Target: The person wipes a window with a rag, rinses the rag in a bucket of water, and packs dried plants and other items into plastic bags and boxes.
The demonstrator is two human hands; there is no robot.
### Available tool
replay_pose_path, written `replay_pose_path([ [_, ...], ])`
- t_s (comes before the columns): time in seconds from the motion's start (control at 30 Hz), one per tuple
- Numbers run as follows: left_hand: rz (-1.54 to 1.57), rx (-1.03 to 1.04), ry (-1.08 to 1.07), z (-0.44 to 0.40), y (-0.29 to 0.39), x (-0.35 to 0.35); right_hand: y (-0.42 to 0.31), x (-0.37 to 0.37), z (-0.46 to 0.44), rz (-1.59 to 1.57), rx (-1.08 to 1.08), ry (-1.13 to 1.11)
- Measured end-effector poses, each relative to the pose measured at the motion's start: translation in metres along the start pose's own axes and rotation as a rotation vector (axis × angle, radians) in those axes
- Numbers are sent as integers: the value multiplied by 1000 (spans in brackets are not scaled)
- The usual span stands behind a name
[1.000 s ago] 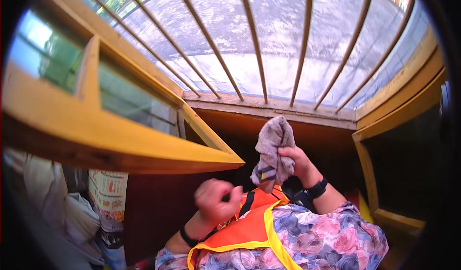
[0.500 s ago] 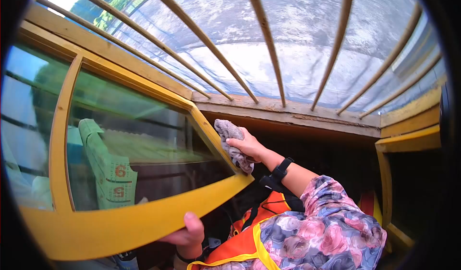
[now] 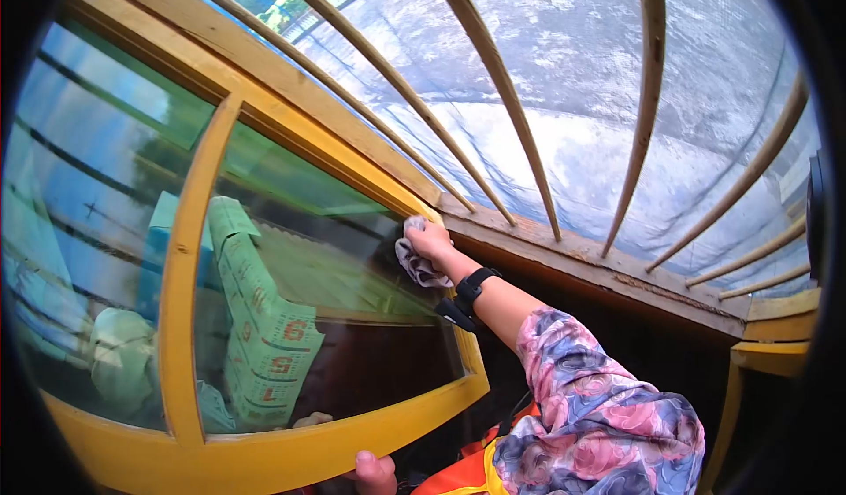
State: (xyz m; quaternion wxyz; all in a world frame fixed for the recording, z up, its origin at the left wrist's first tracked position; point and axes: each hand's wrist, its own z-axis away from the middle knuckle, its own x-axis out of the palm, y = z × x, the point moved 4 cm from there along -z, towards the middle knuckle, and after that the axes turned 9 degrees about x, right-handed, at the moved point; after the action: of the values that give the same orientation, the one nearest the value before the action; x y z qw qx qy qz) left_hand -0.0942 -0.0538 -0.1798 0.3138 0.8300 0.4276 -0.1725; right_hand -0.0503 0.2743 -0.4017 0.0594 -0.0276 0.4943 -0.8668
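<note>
My right hand (image 3: pixel 430 241) is closed round a crumpled grey cloth (image 3: pixel 420 264) and presses it against the glass pane (image 3: pixel 352 266) near the upper right corner of the yellow window sash (image 3: pixel 187 292). At the bottom edge of the sash, my left hand (image 3: pixel 374 473) grips the frame, with the thumb on the near side and some fingers showing through the glass. The sash stands open at an angle to the window opening.
Wooden bars (image 3: pixel 502 72) cross the opening above a weathered sill (image 3: pixel 590 262). Beyond them lies a grey paved surface (image 3: pixel 705 72). Another yellow frame (image 3: pixel 723 416) stands at the right. Printed paper (image 3: pixel 264 336) shows through the glass.
The cloth has gone from midair to the sash's side edge, then onto the glass with my right hand. My left hand, free at first, has taken hold of the sash's bottom edge. The view has shifted left.
</note>
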Motion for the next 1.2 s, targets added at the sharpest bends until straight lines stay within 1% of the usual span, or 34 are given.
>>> replay_pose_path([
  [0.07, -19, 25, -19, -4, 1, 3, -28, 2, 4, -211, -223, -28],
  [0.1, -30, 36, -29, -6, 2, 3, -52, -9, 30, -229, -246, -56],
  [0.13, -43, 49, -38, -7, 3, 3, -62, -7, 39, -234, -249, -70],
  [0.2, -61, 83, -49, -11, 3, 6, -94, -6, 54, -359, -551, -172],
  [0.27, -75, 107, -57, -13, 5, 9, -148, -26, 103, -268, -868, -184],
  [0.3, -92, 132, -58, -17, 6, 10, -171, -29, 124, -338, -993, -207],
  [0.33, -79, 128, -16, -16, 6, 14, -189, -30, 146, -409, -1121, -230],
  [0.37, -67, 124, 26, -14, 6, 17, -204, -30, 169, -401, -1236, -274],
  [0.4, -38, 119, 112, -13, 5, 17, -213, -34, 189, -389, -1352, -319],
  [0.43, 16, 75, 36, -8, 2, 13, -211, -38, 204, -357, -1423, -321],
  [0.47, 15, 73, 32, -1, 0, 9, -203, -42, 216, -326, -1490, -321],
  [0.5, 13, 73, 39, 7, -5, 7, -189, -44, 225, -229, -1546, -425],
  [0.53, 20, 84, 53, 9, -9, 10, -170, -45, 241, -211, -1506, -577],
  [0.57, 34, 90, 62, 1, -4, 19, -149, -45, 256, -138, -1522, -707],
  [0.6, 304, 14, 84, -8, 7, 27, -132, -45, 272, -101, -1576, -819],
  [0.63, 567, -74, 104, -10, 14, 31, -113, -48, 285, 15, -1569, -894],
  [0.67, 524, -115, 153, -3, 5, 30, -107, -50, 290, -108, -1461, -936],
  [0.73, 462, -118, 169, 11, -6, 17, -94, -56, 277, 47, -1370, -1015],
  [0.8, 382, -76, 233, 16, -18, 9, -56, -53, 256, 187, -1343, -1046],
  [0.87, 351, -65, 260, 17, -25, 3, 1, -57, 228, 736, -1082, -933],
  [0.93, 166, -18, 170, 17, -22, -3, 51, -60, 205, 1509, -891, -569],
  [0.97, 90, 30, 156, 11, -16, -2, 59, -64, 199, 1539, -754, -581],
  [1.0, 92, 21, 165, 7, -16, 1, 50, -77, 191, 1575, -616, -582],
  [1.03, 213, 19, 139, 7, -15, 4, 36, -87, 188, 1335, -630, -555],
  [1.07, 271, 11, 123, 8, -13, 5, 22, -96, 185, 1089, -631, -527],
  [1.13, 344, -11, 98, 7, -9, 7, -22, -108, 179, 547, -880, -544],
  [1.2, 358, -25, 87, 8, -8, 9, -59, -109, 165, 239, -1028, -422],
])
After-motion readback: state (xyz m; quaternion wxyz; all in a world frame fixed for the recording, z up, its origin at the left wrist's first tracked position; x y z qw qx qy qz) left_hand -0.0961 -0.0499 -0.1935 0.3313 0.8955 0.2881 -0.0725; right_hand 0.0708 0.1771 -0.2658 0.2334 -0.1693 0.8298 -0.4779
